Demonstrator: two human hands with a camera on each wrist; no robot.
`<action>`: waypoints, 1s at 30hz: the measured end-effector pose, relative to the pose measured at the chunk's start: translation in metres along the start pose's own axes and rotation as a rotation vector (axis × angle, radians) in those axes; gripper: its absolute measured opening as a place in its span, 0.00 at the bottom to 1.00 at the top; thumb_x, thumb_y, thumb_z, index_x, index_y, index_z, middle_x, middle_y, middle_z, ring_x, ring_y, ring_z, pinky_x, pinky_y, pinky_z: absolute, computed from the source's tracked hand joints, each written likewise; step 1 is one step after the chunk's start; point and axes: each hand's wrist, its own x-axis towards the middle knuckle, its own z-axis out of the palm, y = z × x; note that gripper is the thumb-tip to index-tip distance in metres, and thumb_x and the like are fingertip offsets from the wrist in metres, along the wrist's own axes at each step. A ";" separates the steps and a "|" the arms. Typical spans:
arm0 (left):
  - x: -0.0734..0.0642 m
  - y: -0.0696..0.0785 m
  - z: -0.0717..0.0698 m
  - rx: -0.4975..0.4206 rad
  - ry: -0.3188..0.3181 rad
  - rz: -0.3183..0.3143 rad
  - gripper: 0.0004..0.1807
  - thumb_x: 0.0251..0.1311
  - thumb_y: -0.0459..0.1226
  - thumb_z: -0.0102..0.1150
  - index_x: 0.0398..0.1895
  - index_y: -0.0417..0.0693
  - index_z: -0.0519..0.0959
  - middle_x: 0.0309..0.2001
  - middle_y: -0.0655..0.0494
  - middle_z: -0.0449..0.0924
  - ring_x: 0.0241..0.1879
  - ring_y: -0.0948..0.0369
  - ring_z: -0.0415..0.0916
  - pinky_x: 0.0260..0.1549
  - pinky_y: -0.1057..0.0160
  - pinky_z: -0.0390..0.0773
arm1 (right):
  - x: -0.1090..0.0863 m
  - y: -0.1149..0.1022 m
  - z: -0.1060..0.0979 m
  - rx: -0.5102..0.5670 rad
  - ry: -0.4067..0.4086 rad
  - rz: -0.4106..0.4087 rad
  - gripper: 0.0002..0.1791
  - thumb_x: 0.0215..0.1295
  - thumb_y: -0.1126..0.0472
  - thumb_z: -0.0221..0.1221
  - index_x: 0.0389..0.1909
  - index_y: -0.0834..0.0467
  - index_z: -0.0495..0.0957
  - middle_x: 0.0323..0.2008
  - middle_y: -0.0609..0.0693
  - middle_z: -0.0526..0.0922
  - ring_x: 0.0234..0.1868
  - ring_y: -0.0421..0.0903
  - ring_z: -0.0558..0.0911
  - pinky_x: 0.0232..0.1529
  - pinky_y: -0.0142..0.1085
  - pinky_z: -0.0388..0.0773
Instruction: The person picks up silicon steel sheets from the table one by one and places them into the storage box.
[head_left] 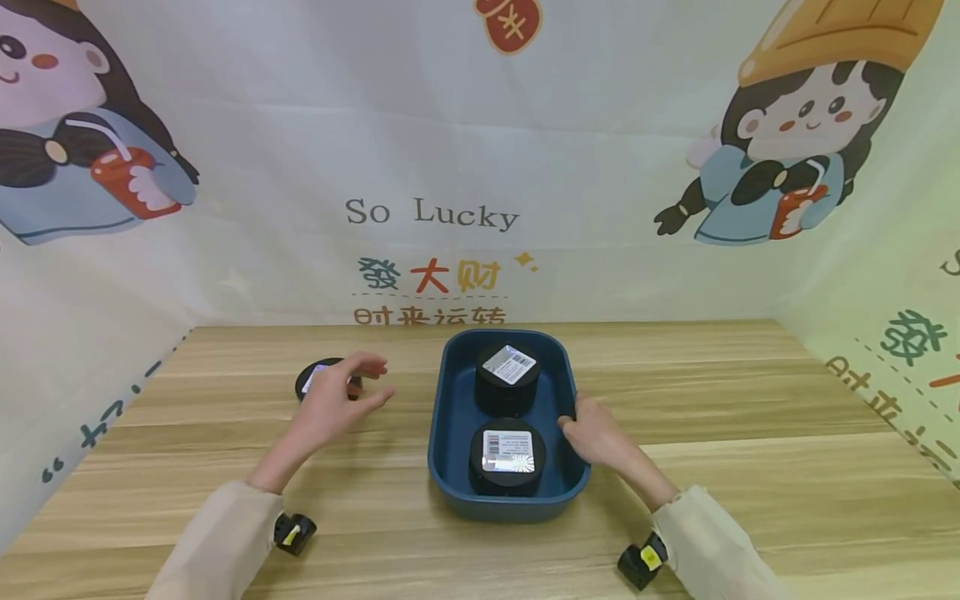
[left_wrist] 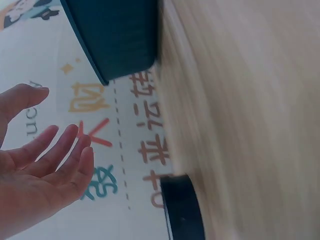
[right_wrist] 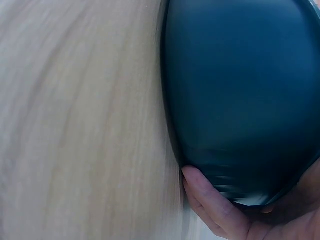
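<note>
A blue rectangular bin (head_left: 461, 500) with rounded corners stands mid-table. Two black round, squat objects with silver labels are in it, one at the far end (head_left: 506, 392) and one at the near end (head_left: 507, 483). My right hand (head_left: 596, 433) grips the bin's right wall, thumb over the rim; in the right wrist view its fingers (right_wrist: 212, 200) press the outside. Left of the bin, my left hand (head_left: 335, 400) hangs with fingers apart and nothing between them. Behind it, partly hidden, lies another black round object (head_left: 307, 372), whose side shows in the left wrist view.
The wooden table (head_left: 712, 375) meets a pale printed cloth (head_left: 637, 250) at the back and both sides. Black wrist cameras sit at the left cuff (head_left: 295, 533) and right cuff (head_left: 642, 563).
</note>
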 end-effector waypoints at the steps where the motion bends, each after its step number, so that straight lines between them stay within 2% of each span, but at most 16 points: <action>1: 0.000 -0.002 -0.001 0.003 0.001 -0.007 0.17 0.49 0.30 0.60 0.44 0.34 0.72 0.39 0.40 0.78 0.40 0.49 0.75 0.33 0.55 0.76 | 0.000 0.000 0.000 0.001 -0.002 0.001 0.16 0.55 0.69 0.47 0.42 0.77 0.66 0.38 0.70 0.75 0.41 0.59 0.75 0.42 0.48 0.72; 8: -0.002 -0.015 -0.007 0.019 0.021 -0.064 0.18 0.48 0.29 0.61 0.44 0.32 0.72 0.39 0.37 0.77 0.39 0.46 0.75 0.34 0.54 0.76 | 0.000 0.000 -0.001 0.006 -0.004 0.001 0.16 0.55 0.69 0.48 0.42 0.76 0.66 0.38 0.68 0.75 0.39 0.57 0.75 0.41 0.47 0.72; 15: -0.003 -0.026 -0.015 0.041 0.016 -0.143 0.20 0.48 0.29 0.61 0.45 0.30 0.70 0.41 0.34 0.75 0.38 0.45 0.74 0.33 0.56 0.76 | 0.000 -0.001 -0.002 0.002 -0.004 0.000 0.16 0.55 0.68 0.48 0.42 0.76 0.66 0.37 0.68 0.75 0.38 0.57 0.75 0.40 0.47 0.73; 20: -0.004 -0.032 -0.020 0.074 -0.008 -0.208 0.24 0.48 0.31 0.61 0.48 0.29 0.68 0.45 0.32 0.72 0.42 0.43 0.71 0.37 0.52 0.73 | 0.000 0.000 -0.001 -0.003 0.001 0.005 0.15 0.55 0.68 0.48 0.41 0.76 0.66 0.37 0.68 0.75 0.39 0.58 0.75 0.41 0.47 0.72; 30: -0.002 -0.040 -0.028 0.083 -0.030 -0.362 0.33 0.46 0.34 0.61 0.54 0.25 0.61 0.50 0.26 0.65 0.49 0.37 0.65 0.45 0.46 0.67 | 0.000 0.000 -0.001 -0.003 0.000 0.006 0.15 0.55 0.68 0.48 0.41 0.75 0.66 0.37 0.68 0.75 0.39 0.57 0.75 0.41 0.47 0.72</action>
